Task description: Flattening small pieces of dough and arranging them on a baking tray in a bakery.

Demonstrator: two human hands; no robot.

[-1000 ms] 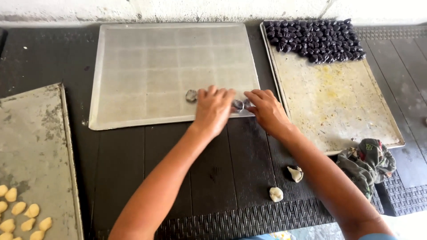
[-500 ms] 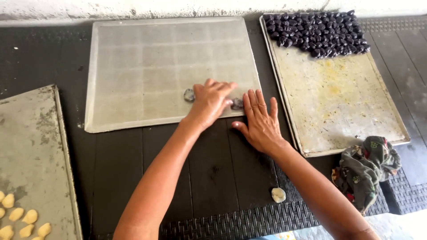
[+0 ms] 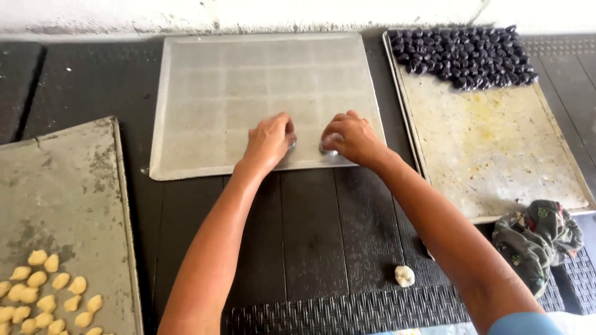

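Both hands down on the near edge of the pale lined baking tray [image 3: 261, 93]. Left hand [image 3: 268, 139] cupped over a small dark piece [image 3: 292, 144], fingers curled close, only a sliver showing at the fingertips. Right hand [image 3: 351, 135] likewise curled over a second small piece [image 3: 327, 147], just beside the first. Hard to tell whether either piece is pinched or merely pressed under the fingers.

Risk, as a judgement: so near the tray's edge, a push could slide a piece off onto the dark mat [image 3: 310, 236], or squash it out of shape.

Behind the right wrist, a dough lump [image 3: 404, 275] lies loose. Right of it, a crumpled cloth [image 3: 537, 239]. Pieces' material unclear.
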